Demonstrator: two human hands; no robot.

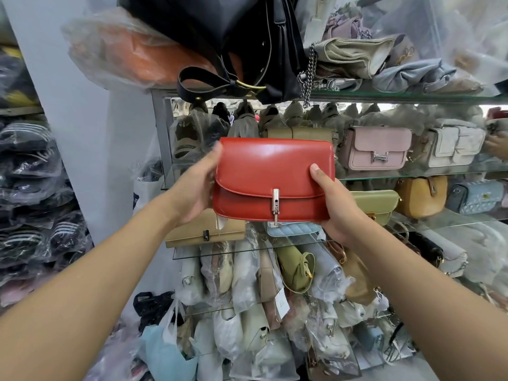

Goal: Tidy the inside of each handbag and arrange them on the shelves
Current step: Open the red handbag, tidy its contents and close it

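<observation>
Red handbag [273, 178], flap closed, left hand [196, 188], right hand [334, 207] gripping sides

The handbag [275, 174] is plain glossy red; its clasp [275, 204] is silver. 1 suede bag [376, 147] is pale pink with a silver buckle, and 1 pocketed bag [453, 147] is off-white. The round bag [422, 198] is mustard yellow. The quilted bag [477, 198] is pale blue with a diamond stitch pattern. The long bag [378, 204] is light green, the flat bag [192, 232] tan, the large bag [242, 37] black.
</observation>
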